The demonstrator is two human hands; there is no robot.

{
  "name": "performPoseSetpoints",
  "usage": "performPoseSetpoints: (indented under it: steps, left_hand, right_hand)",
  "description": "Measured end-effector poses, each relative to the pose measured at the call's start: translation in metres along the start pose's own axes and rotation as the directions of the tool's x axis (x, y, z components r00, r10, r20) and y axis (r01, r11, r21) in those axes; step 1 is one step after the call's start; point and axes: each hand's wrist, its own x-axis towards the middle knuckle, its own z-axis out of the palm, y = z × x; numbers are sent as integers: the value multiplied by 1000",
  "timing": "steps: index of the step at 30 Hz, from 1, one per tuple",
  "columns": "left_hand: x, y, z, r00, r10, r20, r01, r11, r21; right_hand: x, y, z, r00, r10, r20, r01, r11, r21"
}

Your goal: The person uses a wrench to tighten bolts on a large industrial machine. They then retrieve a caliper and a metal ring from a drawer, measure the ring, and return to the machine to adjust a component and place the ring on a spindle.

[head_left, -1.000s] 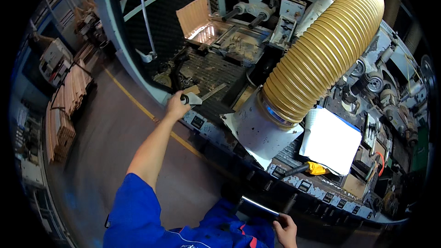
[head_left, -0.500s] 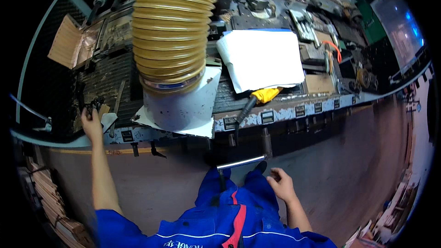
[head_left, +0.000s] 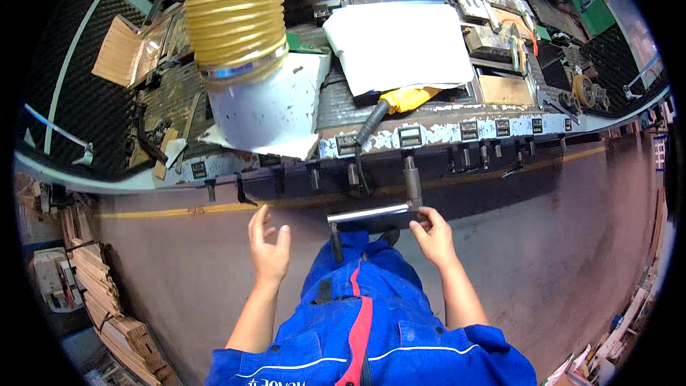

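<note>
My left hand (head_left: 270, 249) is in the air in front of the machine bed, fingers spread and holding nothing. My right hand (head_left: 433, 236) is beside the right end of a steel crank handle (head_left: 371, 213), its fingers loosely bent and apart. Whether a fingertip touches the crank is hard to tell. The crank joins a shaft (head_left: 411, 179) under the bed's edge, and its dark grip (head_left: 337, 243) hangs at the left end, in front of my legs. A black, bent object (head_left: 146, 136) lies on the bed at the left.
A thick yellow ribbed hose (head_left: 236, 18) runs into a pale metal hood (head_left: 268, 111). White paper sheets (head_left: 400, 46) lie on the bed, with a yellow and black handled tool (head_left: 400, 102) before them. Pliers (head_left: 516, 46) and metal parts are at the right. Stacked wooden strips (head_left: 100, 279) stand at left.
My left hand has left the black object on the bed and moved right and nearer my body. My right hand has risen slightly toward the crank. The whole view has shifted.
</note>
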Motion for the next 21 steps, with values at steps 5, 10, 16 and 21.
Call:
performPoseSetpoints:
  steps: [5,10,16,21]
  left_hand:
    - [-28,19,21,995,-9,99,5,999,45]
    - [-25,36,52,985,48,163,-65,993,98]
    - [14,44,109,942,143,303,-193,970,145]
    - [39,44,155,793,-261,551,171,963,210]
  right_hand:
    - [-2,12,-9,999,-31,-8,31,998,59]
    - [29,23,-44,968,-207,-143,188,973,-137]
    - [153,-13,-85,850,-374,-371,181,869,-460]
    - [232,-17,-64,742,-399,-539,23,818,-574]
